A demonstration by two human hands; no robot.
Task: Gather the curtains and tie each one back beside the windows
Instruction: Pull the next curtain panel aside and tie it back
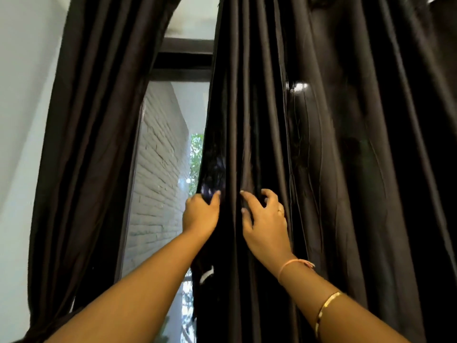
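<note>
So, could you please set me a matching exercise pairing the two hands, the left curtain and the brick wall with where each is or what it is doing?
1. left hand
2. right hand
3. left curtain
4. brick wall

A. outside, seen between the curtains
B. grips the inner edge of the right curtain
C. hangs at the left, untouched
D. fingers curled into the right curtain's folds

Pairs: 1-B, 2-D, 3-C, 4-A.

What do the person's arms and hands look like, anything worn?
Both forearms are bare, with no sleeves in view. The left hand and its arm carry nothing visible. The right hand has a thin gold ring on one finger. At its wrist sits a thin pink cord bracelet, and further up the forearm a slim gold bangle.
</note>
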